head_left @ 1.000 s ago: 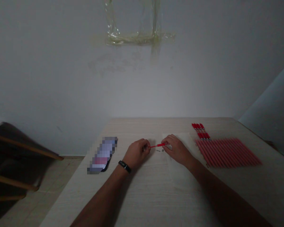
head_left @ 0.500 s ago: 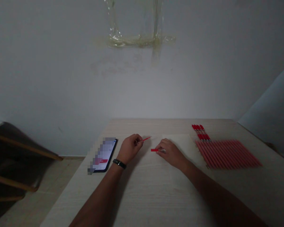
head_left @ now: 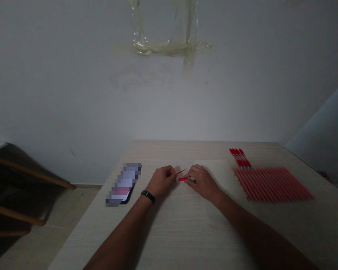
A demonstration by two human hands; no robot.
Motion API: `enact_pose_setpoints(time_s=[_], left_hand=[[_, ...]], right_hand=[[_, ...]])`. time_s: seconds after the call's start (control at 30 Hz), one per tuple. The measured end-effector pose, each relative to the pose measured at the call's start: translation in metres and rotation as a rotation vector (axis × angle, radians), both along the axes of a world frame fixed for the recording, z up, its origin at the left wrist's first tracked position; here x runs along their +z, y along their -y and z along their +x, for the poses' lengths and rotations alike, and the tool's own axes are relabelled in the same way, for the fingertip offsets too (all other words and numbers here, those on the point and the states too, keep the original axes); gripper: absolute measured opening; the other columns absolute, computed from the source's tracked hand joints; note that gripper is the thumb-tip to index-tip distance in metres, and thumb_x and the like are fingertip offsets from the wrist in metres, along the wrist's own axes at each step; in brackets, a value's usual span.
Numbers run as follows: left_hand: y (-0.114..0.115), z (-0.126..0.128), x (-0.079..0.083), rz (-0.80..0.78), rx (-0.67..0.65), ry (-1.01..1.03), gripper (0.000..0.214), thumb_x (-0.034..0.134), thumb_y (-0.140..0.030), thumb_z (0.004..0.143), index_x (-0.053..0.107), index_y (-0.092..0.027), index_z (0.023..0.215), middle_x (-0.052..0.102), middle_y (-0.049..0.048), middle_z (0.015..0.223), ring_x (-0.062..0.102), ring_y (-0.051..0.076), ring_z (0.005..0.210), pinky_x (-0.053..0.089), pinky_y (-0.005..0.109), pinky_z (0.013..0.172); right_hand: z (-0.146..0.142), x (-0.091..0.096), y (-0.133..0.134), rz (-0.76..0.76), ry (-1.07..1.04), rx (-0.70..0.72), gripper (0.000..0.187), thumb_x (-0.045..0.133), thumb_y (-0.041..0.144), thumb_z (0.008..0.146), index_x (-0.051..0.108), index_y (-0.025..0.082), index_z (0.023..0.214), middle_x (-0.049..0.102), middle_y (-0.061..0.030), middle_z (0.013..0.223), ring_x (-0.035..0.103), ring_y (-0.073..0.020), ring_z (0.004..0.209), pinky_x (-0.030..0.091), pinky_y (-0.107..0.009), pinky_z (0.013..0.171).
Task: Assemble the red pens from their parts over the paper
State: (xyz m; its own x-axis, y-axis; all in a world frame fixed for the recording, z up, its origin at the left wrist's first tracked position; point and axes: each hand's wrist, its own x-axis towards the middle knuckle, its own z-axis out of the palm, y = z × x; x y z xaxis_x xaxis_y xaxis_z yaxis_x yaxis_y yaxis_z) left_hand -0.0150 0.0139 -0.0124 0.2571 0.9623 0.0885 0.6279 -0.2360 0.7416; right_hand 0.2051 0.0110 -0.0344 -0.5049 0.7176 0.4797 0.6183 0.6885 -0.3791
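A: Room: bare grey wall, dim light, old tape (head_left: 169, 47) stuck high on it. Pale wood surface (head_left: 171, 232) below. Entries?

B: Item one, left hand (head_left: 162, 182): grip pinched on a thin red refill (head_left: 181, 172), tip slanting up toward the right hand. Black band (head_left: 148, 196) on that wrist.

A: Item two?

B: Right hand (head_left: 201, 182): grip closed on a short red pen part (head_left: 183, 179) with a pale metal piece beside the fingers. Both hands rest mid-surface, toward the far edge.

A: Relation of the two parts?

B: Close, not joined. The refill's tip lies just above the red part's open end, slightly off line.

A: Step, by your reading?

B: Pen assembly, mid-insertion. The next move seems to call for lining the refill up with the part's bore and sliding it in straight.

A: Remaining stock?

B: Row of red pens (head_left: 273, 183) near the right edge, caps (head_left: 239, 155) behind them; phone (head_left: 124, 183) near the left edge; white sheet (head_left: 216, 170) under the right hand.
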Motion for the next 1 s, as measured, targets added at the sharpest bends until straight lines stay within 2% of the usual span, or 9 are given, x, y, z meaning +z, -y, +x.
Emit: enact_pose_setpoints(time_s=[0.23,0.43,0.6,0.73,0.87,1.0], left_hand=[[0.000,-0.004,0.001,0.072,0.066,-0.109,0.020,0.057,-0.032,0.087,0.068,-0.018,0.078,0.070,0.0032,0.072,0.060,0.016,0.064,0.037,0.026,0.059],[0.001,-0.003,0.003,0.074,0.074,-0.134,0.017,0.060,-0.030,0.087,0.069,-0.018,0.078,0.069,0.0029,0.072,0.059,0.015,0.063,0.036,0.026,0.059],[0.006,0.002,0.006,0.118,-0.030,-0.154,0.011,0.061,-0.025,0.086,0.068,-0.019,0.080,0.069,0.0021,0.074,0.057,0.015,0.065,0.035,0.025,0.060],[0.009,0.008,0.007,0.182,-0.123,-0.159,0.008,0.064,-0.025,0.085,0.068,-0.019,0.081,0.068,0.0023,0.078,0.057,0.016,0.069,0.036,0.025,0.063],[0.010,0.011,0.006,0.224,-0.173,-0.149,0.008,0.065,-0.027,0.086,0.067,-0.020,0.084,0.066,0.0027,0.082,0.057,0.016,0.073,0.037,0.025,0.065],[0.012,0.012,0.007,0.224,-0.184,-0.162,0.006,0.063,-0.024,0.087,0.067,-0.019,0.084,0.066,0.0029,0.083,0.057,0.016,0.073,0.038,0.025,0.065]], right_hand=[[-0.005,-0.001,0.003,-0.011,0.069,-0.029,0.010,0.073,0.033,0.090,0.073,0.023,0.086,0.065,-0.0052,0.089,0.057,-0.0231,0.095,0.046,-0.040,0.087],[0.003,0.003,0.000,-0.002,0.012,-0.044,0.010,0.078,0.028,0.086,0.072,0.023,0.092,0.066,-0.0052,0.092,0.057,-0.0243,0.095,0.046,-0.040,0.087],[0.017,0.014,0.000,0.036,-0.076,-0.107,0.013,0.076,0.021,0.086,0.067,0.022,0.095,0.066,-0.0050,0.095,0.057,-0.0248,0.096,0.045,-0.041,0.089],[0.021,0.018,0.003,0.032,-0.038,-0.067,0.015,0.073,0.025,0.090,0.068,0.023,0.104,0.066,-0.0063,0.100,0.057,-0.0254,0.099,0.045,-0.042,0.090],[0.019,0.019,0.005,0.023,0.047,-0.017,0.003,0.069,0.025,0.093,0.070,0.023,0.095,0.064,-0.0054,0.097,0.055,-0.0238,0.098,0.044,-0.040,0.089],[0.020,0.020,0.004,0.039,0.111,0.021,0.003,0.067,0.023,0.093,0.069,0.022,0.091,0.064,-0.0054,0.096,0.055,-0.0235,0.099,0.043,-0.040,0.089]])
